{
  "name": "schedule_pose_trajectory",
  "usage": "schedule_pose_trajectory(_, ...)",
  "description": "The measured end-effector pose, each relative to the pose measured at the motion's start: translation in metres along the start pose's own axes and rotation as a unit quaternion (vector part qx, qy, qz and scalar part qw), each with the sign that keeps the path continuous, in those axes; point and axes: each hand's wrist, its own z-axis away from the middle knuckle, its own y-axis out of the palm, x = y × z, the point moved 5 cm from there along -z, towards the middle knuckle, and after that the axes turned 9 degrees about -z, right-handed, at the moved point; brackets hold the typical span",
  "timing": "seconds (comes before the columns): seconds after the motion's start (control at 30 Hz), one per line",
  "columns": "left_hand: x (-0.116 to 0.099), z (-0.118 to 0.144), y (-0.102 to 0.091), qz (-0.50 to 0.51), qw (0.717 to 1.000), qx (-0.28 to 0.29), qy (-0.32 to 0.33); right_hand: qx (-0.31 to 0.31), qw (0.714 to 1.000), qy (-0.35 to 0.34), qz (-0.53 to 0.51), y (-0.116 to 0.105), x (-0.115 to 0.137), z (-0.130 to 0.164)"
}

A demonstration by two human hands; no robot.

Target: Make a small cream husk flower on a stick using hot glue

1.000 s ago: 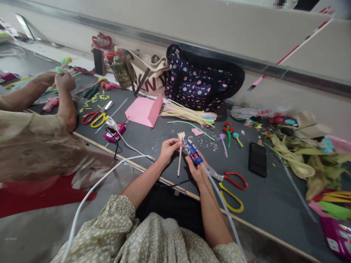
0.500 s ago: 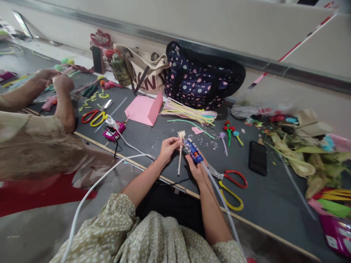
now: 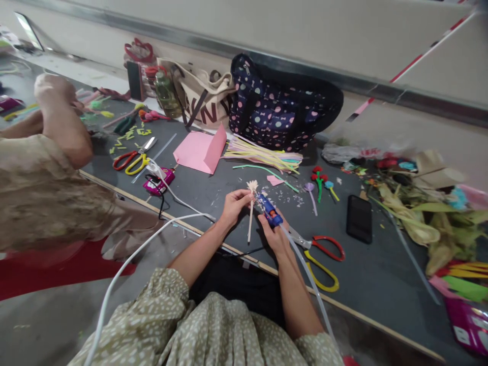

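Observation:
My left hand (image 3: 233,204) pinches a thin pale stick (image 3: 250,221) topped with a small cream-coloured flower head (image 3: 252,186), held upright over the dark table (image 3: 381,284). My right hand (image 3: 275,235) grips a blue glue gun (image 3: 269,210), its nozzle touching the stick just below the flower head. A clear glue stick (image 3: 305,269) trails back from the gun along my right forearm.
Red-and-yellow scissors (image 3: 320,259) lie right of my right hand, a black phone (image 3: 358,218) beyond. Pipe cleaners (image 3: 263,155), pink paper (image 3: 200,151), a dotted bag (image 3: 282,109) and small craft flowers (image 3: 319,182) lie behind. Another person (image 3: 49,173) works at the left. Corn husks (image 3: 419,218) pile up right.
My hands stay almost still with the stick and glue gun. The person at the left has raised an arm and hand higher above the table.

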Motion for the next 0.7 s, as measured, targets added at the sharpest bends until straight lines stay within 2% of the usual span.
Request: schedule_pose_trajectory(0.7,-0.0009,0.0003,-0.0003,-0.001,1.000,-0.005,-0.004,0.005,1.000,0.016,-0.006,-0.0005,-0.0002,0.0014)
